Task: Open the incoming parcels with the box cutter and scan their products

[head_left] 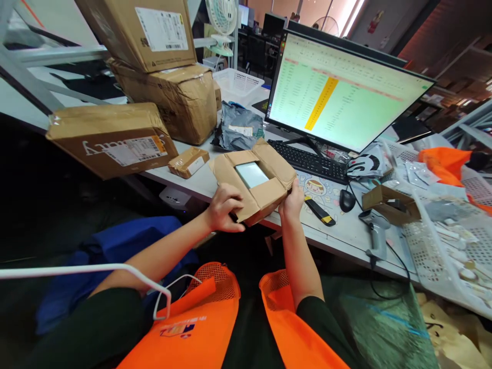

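A small brown cardboard box (269, 190) is tilted toward me at the desk's front edge, its flaps partly unfolded. Through the gap between the flaps a pale, flat-faced item (251, 175) shows inside; its kind I cannot make out. My left hand (226, 209) grips the near left flap, fingers curled above and thumb below. At the near right corner, my right hand (292, 202) is closed around the box's side. Just right of that hand lies a black and yellow box cutter (320, 211) on the desk.
Large cardboard boxes (169, 97) are stacked at the left, with a small taped box (188, 162) and a grey plastic mailer (240, 125) nearby. A monitor (346, 92), keyboard (311, 161), mouse (347, 200) and barcode scanner (376, 233) occupy the right. Full white baskets (426, 251) stand beyond.
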Motion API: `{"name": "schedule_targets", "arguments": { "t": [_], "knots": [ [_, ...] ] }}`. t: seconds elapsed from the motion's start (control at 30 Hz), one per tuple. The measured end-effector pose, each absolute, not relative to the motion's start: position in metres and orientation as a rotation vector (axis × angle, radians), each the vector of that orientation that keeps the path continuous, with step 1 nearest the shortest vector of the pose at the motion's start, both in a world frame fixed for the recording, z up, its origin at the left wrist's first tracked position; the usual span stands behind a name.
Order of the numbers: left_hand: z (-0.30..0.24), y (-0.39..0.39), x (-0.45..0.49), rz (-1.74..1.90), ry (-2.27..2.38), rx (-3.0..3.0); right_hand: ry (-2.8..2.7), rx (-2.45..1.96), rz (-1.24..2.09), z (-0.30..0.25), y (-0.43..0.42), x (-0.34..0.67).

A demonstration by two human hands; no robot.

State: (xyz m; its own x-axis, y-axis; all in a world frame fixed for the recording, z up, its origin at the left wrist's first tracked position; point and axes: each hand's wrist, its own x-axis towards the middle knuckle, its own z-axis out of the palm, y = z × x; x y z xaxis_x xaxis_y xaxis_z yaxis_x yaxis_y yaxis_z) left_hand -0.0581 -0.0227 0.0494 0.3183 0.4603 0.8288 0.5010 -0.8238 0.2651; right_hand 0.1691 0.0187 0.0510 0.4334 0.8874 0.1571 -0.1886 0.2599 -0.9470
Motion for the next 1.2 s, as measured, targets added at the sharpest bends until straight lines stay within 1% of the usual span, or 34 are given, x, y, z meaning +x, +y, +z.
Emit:
{"name": "schedule_targets", "arguments": {
  "t": [0.07, 0.1, 0.17, 0.23, 0.33, 0.37, 0.4, 0.47, 0.57, 0.63, 0.67, 0.73, 0.8, 0.83, 0.9, 0.97, 1.0, 1.07, 1.2],
  "knots": [
    [0.053, -0.032, -0.067, -1.612, -1.053, -2.51, -0.967, -1.101, 0.759, 0.055, 0.003, 0.172],
    [0.063, -0.031, -0.071, -1.591, -1.161, -2.508, -1.023, -1.136, 0.62, 0.06, -0.008, 0.173],
    [0.094, -0.019, -0.076, -1.389, -1.416, -2.494, -1.147, -1.17, 0.24, 0.074, -0.032, 0.174],
    [0.128, 0.005, -0.078, -1.002, -1.63, -2.468, -1.484, -1.04, -0.007, 0.093, -0.052, 0.168],
    [0.166, 0.045, -0.078, -0.291, -1.847, -2.52, -2.186, -0.755, 0.006, 0.118, -0.061, 0.149],
    [0.173, 0.056, -0.079, -0.119, -1.85, -2.567, -2.314, -0.753, 0.023, 0.123, -0.058, 0.143],
    [0.178, 0.065, -0.082, -0.023, -1.835, -2.612, -2.363, -0.802, 0.019, 0.125, -0.054, 0.139],
    [0.181, 0.076, -0.094, -0.064, -1.848, -2.695, -2.292, -0.869, -0.058, 0.121, -0.044, 0.139],
    [0.178, 0.087, -0.118, -0.357, -2.154, -2.841, -1.956, -0.643, -0.259, 0.102, -0.035, 0.157],
    [0.176, 0.088, -0.13, -0.463, -2.327, -2.93, -1.734, -0.517, -0.324, 0.084, -0.038, 0.174],
    [0.178, 0.086, -0.133, -0.49, -2.327, -2.923, -1.672, -0.51, -0.329, 0.075, -0.041, 0.181],
    [0.184, 0.077, -0.128, -0.544, -2.125, -2.8, -1.643, -0.601, -0.327, 0.056, -0.049, 0.192],
    [0.195, 0.062, -0.113, -0.541, -1.751, -2.722, -1.661, -0.726, -0.324, 0.034, -0.057, 0.196],
    [0.2, 0.055, -0.103, -0.473, -1.548, -2.771, -1.666, -0.781, -0.309, 0.023, -0.061, 0.196],
    [0.207, 0.044, -0.083, -0.191, -1.16, -2.994, -1.664, -0.887, -0.238, 0.002, -0.067, 0.195],
    [0.209, 0.041, -0.066, 0.131, -0.902, -3.157, -1.701, -1.01, -0.113, -0.016, -0.07, 0.192],
    [0.207, 0.044, -0.06, 0.233, -0.841, -3.183, -1.743, -1.071, -0.042, -0.024, -0.07, 0.19],
    [0.202, 0.055, -0.051, 0.293, -0.795, -3.174, -1.836, -1.18, 0.078, -0.037, -0.067, 0.186],
    [0.19, 0.08, -0.043, 0.209, -0.805, -3.177, -1.826, -1.366, 0.202, -0.051, -0.052, 0.183]
  ]
}}
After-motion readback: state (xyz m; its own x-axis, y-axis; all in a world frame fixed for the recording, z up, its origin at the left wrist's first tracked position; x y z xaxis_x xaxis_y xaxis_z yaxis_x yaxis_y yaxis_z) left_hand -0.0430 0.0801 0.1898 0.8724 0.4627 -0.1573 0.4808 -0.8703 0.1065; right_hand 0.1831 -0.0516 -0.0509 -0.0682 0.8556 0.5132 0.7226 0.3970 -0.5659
